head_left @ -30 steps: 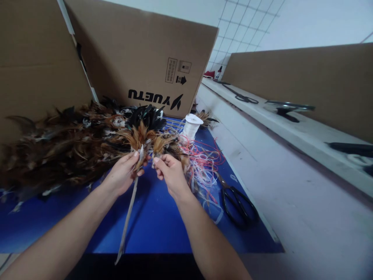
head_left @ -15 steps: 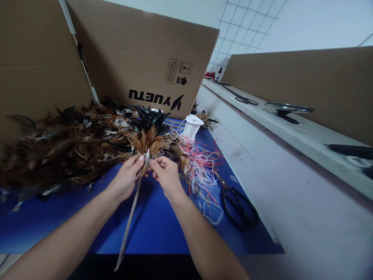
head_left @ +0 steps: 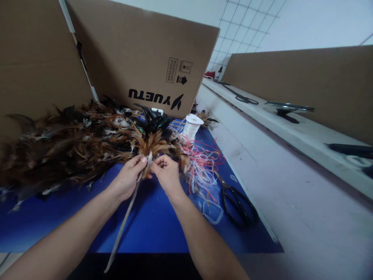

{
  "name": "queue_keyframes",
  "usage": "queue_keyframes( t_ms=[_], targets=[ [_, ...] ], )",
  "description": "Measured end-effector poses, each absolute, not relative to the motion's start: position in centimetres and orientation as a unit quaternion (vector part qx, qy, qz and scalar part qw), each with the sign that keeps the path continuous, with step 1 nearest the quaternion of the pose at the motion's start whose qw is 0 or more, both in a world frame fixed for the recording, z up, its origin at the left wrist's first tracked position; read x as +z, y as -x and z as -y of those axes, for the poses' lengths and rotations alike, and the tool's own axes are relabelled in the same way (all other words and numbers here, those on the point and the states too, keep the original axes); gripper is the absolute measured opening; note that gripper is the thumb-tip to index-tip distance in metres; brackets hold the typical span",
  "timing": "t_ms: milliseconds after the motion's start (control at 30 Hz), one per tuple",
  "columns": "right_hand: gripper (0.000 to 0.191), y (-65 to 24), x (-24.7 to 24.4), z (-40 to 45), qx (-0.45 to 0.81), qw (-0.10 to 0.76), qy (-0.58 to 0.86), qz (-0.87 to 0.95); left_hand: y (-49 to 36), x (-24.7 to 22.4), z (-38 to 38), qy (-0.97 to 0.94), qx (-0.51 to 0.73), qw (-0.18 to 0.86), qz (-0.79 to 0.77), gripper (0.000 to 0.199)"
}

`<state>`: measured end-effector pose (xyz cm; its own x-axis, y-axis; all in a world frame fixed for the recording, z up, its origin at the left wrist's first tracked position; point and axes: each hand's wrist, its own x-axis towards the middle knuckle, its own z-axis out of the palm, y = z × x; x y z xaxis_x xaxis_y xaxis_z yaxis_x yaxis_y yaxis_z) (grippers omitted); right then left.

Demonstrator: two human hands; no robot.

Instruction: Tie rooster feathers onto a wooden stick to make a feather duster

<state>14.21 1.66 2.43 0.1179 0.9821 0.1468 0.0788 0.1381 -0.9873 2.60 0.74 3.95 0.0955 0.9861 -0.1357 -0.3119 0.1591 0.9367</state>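
My left hand (head_left: 129,175) is closed, thumb and fingers pinching the base of a feather duster (head_left: 150,142) with brown and glossy black feathers pointing away from me. A thin pale stick or strip (head_left: 124,227) hangs from that grip toward the table's front edge. Just to the right, my right hand (head_left: 166,173) is closed in a pinch at the same base, on small feathers there; its fingertips are partly hidden. A whitish feather tuft (head_left: 149,159) shows between both thumbs.
Loose brown and black feathers (head_left: 64,144) heap on the left of the blue table (head_left: 157,229). To the right lie a white spool (head_left: 192,126), tangled red and white plastic strips (head_left: 202,167) and black-handled scissors (head_left: 239,206). A cardboard box (head_left: 140,50) stands behind; a ledge (head_left: 262,112) holds tools.
The lower end of the pale stick or strip has swung left. The duster's feathers have shifted slightly, and both hands stay pinched at its base.
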Motion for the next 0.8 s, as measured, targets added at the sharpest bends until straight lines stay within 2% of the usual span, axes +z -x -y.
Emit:
queue_keyframes(
  t_ms=[233,467,667,800],
  targets=[
    [0.004,-14.1,3.5,-0.9,0.436,0.563,0.471,0.520,-2.3,3.7,-1.0,-0.398,0.520,0.618,-0.436,0.022],
    [0.017,-13.9,3.2,-0.6,0.429,0.538,0.451,0.568,-2.4,3.5,-1.1,-0.368,0.523,0.639,-0.427,0.019],
    [0.019,-15.1,3.9,-1.1,0.480,0.589,0.411,0.503,-1.8,3.7,-1.4,-0.348,0.522,0.667,-0.402,0.017],
    [0.021,-18.1,4.5,-1.9,0.402,0.587,0.483,0.511,-1.6,4.3,-1.4,-0.328,0.527,0.682,-0.388,0.013]
  ],
)
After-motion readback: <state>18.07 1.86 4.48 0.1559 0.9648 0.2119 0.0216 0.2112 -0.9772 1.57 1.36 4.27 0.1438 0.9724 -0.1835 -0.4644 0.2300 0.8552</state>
